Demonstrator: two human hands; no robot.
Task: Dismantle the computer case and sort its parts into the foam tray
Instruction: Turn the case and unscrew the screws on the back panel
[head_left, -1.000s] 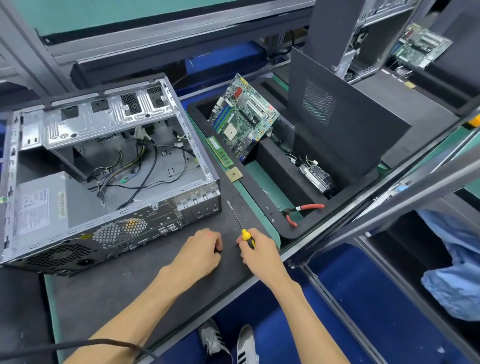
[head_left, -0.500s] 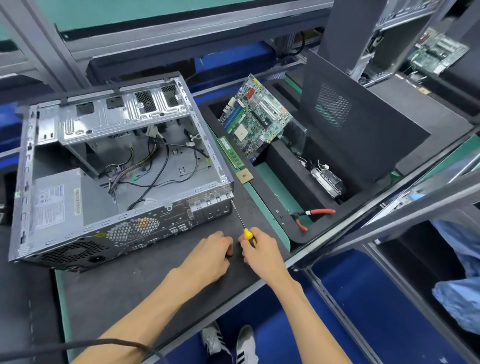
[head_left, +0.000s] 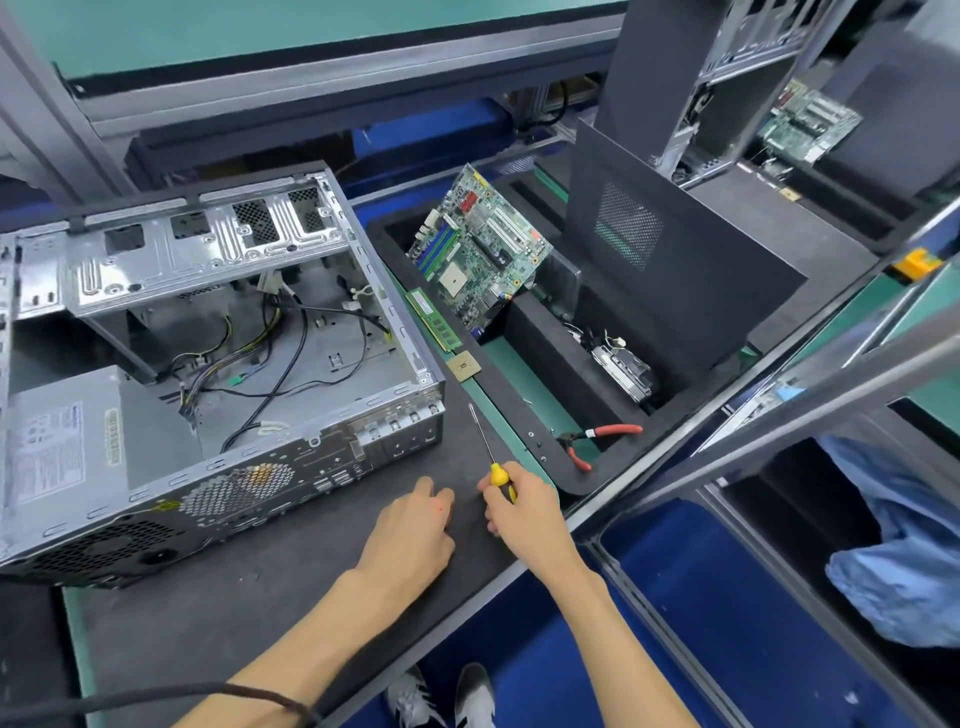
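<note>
Computer case (head_left: 208, 364) lies open on the table (head_left: 249, 597) left of the foam tray (head_left: 545, 358); right hand (head_left: 524, 512) grips the yellow-handled screwdriver (head_left: 491, 457), left hand (head_left: 415, 530) rests loosely curled, holding nothing; seat the tip squarely on 1 screw before turning.

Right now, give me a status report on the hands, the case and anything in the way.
Right hand grips screwdriver; left hand rests on mat. Computer case open, cables and power supply inside. Motherboard in foam tray. Nothing blocking.
</note>
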